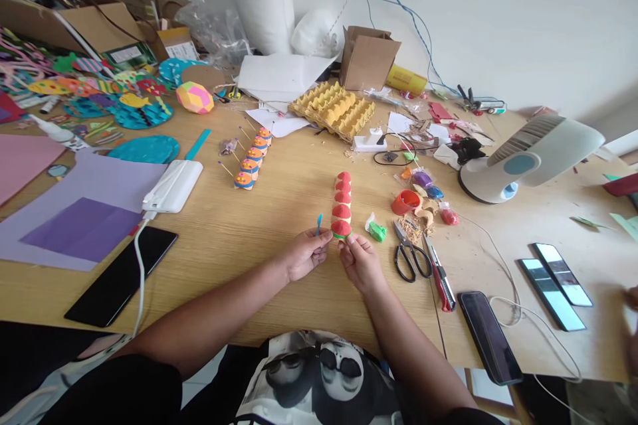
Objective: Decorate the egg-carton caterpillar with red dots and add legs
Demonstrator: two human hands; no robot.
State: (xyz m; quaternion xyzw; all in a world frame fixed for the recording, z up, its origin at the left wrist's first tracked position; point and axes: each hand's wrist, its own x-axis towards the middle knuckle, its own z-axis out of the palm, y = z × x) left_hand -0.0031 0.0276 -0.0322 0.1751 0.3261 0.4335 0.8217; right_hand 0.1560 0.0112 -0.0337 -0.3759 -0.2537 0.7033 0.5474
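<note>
In front of me lies an egg-carton strip (341, 198), its row of bumps coated in red, with a green band at the near end. My right hand (363, 262) is closed, thumb and fingers pinching that near end. My left hand (305, 256) is closed around a small blue plastic modelling tool (319, 223), its fingertips at the strip's left near corner. Just right of the strip is green clay (377, 231) in clear wrap. Black-handled scissors (411, 259) and a red box cutter (441, 279) lie beyond my right hand.
A decorated orange-and-blue egg-carton caterpillar (253, 158) with pins stands left. Behind are a yellow egg tray (333, 108) and white power strip (369, 141). At right are a red cup (405, 202), white fan (523, 156) and phone (489, 335); a power bank (174, 186) lies left.
</note>
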